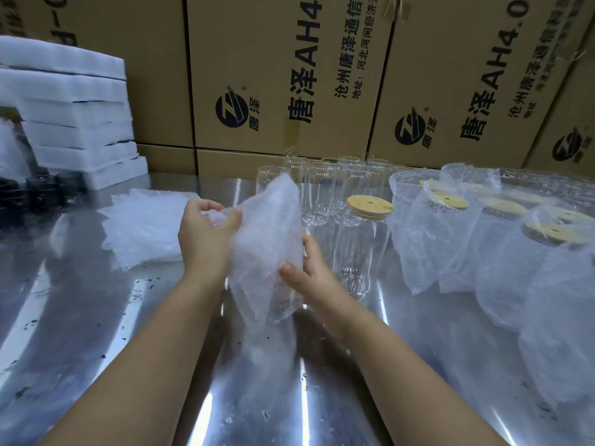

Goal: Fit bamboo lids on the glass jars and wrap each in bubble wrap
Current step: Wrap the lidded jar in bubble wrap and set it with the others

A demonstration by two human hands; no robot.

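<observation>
Mid-frame, the left grip [206, 230] pinches the top of the bubble bag [267, 239], the right grip [309, 268] clasps its side. I'd spread it wide before sleeving the lidded jar [362, 246] just right.

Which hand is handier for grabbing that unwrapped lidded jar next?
Probably right: the right hand is next to the lidded jar, while the left hand pinches the bubble wrap bag farther off.

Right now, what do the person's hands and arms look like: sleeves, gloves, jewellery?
Left hand and right hand are bare: no gloves, rings, watch or bands. Both arms are bare too; no sleeve shows up to the frame's edge.
</observation>
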